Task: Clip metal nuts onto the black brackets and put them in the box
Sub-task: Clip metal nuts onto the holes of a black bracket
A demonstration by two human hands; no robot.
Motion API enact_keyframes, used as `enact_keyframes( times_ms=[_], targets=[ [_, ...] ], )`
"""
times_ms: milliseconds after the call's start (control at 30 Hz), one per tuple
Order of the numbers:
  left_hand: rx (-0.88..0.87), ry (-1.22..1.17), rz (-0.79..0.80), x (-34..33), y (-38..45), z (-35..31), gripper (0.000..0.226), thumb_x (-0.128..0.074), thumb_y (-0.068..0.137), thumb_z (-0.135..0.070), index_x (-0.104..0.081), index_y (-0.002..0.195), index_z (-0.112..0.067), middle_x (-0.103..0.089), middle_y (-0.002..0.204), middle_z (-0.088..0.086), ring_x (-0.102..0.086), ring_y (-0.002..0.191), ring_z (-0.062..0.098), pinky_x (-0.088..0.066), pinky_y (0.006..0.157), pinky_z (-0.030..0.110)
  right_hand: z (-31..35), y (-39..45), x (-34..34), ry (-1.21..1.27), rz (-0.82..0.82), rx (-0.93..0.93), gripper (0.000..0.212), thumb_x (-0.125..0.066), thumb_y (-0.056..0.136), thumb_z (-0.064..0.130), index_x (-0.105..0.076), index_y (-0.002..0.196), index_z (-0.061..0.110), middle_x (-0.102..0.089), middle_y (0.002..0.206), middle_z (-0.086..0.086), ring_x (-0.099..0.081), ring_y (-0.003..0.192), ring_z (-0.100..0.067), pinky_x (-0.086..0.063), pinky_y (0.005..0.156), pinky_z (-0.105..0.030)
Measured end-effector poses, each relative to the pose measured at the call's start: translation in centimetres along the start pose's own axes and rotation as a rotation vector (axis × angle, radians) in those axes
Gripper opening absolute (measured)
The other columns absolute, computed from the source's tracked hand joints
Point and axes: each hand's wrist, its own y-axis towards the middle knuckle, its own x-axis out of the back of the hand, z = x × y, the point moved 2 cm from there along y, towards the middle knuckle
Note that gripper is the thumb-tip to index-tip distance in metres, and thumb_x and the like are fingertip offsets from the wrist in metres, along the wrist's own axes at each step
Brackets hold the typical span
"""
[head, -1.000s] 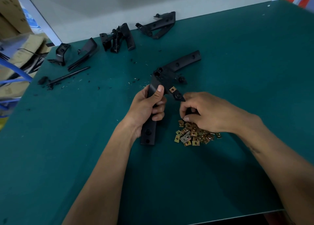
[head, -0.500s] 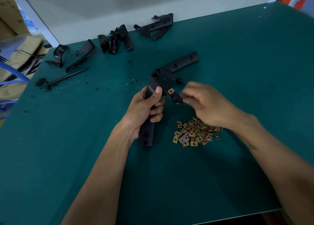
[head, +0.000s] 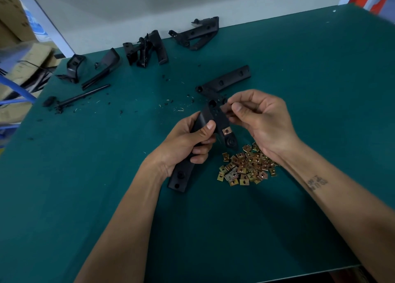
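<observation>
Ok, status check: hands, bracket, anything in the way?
Left hand gripping the black bracket, one nut clipped on. Right hand pinching at the bracket's upper end, contents unclear. Nut pile below; nothing blocking.

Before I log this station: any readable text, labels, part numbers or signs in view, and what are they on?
Nothing here can be read.
Cardboard box, top left: blue printing, too blurred to read.
Right forearm: dark tattoo marks, too small and blurred to read.
Black bracket held in the left hand, and the pile of metal nuts: no markings visible.
</observation>
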Motion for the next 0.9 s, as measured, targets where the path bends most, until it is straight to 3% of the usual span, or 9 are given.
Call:
enact_keyframes(
  times_ms=[67,267,433,567,667,900],
  targets=[
    [0.003,-0.008,0.018,-0.05,0.02,0.03,0.025,-0.063,0.099,-0.028,-0.052,0.117,-0.015,-0.033,0.072,0.001,-0.029,0.048,0.007,-0.032,0.038,0.018,-0.06,0.01,0.04,-0.056,0.001,0.039,0.016,-0.060,0.097,-0.007,-0.068,0.096,0.007,-0.078,0.085,-0.005,-0.076,0.086,-0.018,-0.060,0.078,-0.025],
    [0.016,0.012,0.061,-0.44,0.00,0.08,0.023,-0.062,0.099,-0.028,-0.052,0.116,-0.015,-0.032,0.072,0.001,-0.028,0.047,0.007,-0.032,0.038,0.018,0.16,0.03,0.29,-0.151,0.016,0.057,0.008,-0.066,0.097,0.006,-0.071,0.094,0.012,-0.076,0.081,0.000,-0.074,0.079,-0.013,-0.060,0.072,-0.024],
    [0.017,0.052,0.050,-0.75,-0.13,-0.12,0.026,-0.064,0.097,-0.029,-0.051,0.113,-0.013,-0.032,0.071,0.001,-0.028,0.047,0.008,-0.031,0.038,0.019,0.24,-0.24,-0.16,-0.160,0.018,0.026,0.014,-0.072,0.087,0.028,-0.071,0.082,0.014,-0.072,0.070,0.001,-0.067,0.064,-0.013,-0.054,0.055,-0.023],
    [0.013,0.083,0.037,-0.90,-0.11,-0.20,0.024,-0.062,0.098,-0.027,-0.051,0.112,-0.012,-0.031,0.070,0.002,-0.028,0.046,0.008,-0.031,0.038,0.019,-0.07,-0.24,-0.28,-0.032,0.008,-0.046,0.003,-0.072,0.090,0.013,-0.072,0.087,0.011,-0.071,0.073,-0.003,-0.064,0.064,-0.011,-0.049,0.051,-0.021],
    [0.012,0.094,0.020,-0.81,-0.08,-0.21,0.019,-0.059,0.100,-0.025,-0.051,0.111,-0.011,-0.030,0.070,0.003,-0.027,0.046,0.009,-0.032,0.038,0.019,-0.03,-0.11,-0.16,-0.063,0.014,-0.027,0.008,-0.068,0.094,0.002,-0.069,0.094,0.010,-0.070,0.076,-0.005,-0.062,0.068,-0.015,-0.051,0.055,-0.023],
    [0.011,0.130,0.000,-0.83,-0.02,-0.19,0.018,-0.060,0.099,-0.025,-0.051,0.109,-0.012,-0.027,0.071,0.004,-0.027,0.047,0.010,-0.031,0.039,0.020,0.45,-0.22,-0.03,-0.175,0.036,0.061,0.010,-0.070,0.095,0.004,-0.067,0.087,0.008,-0.072,0.067,-0.002,-0.063,0.056,-0.015,-0.051,0.048,-0.023]
  ],
)
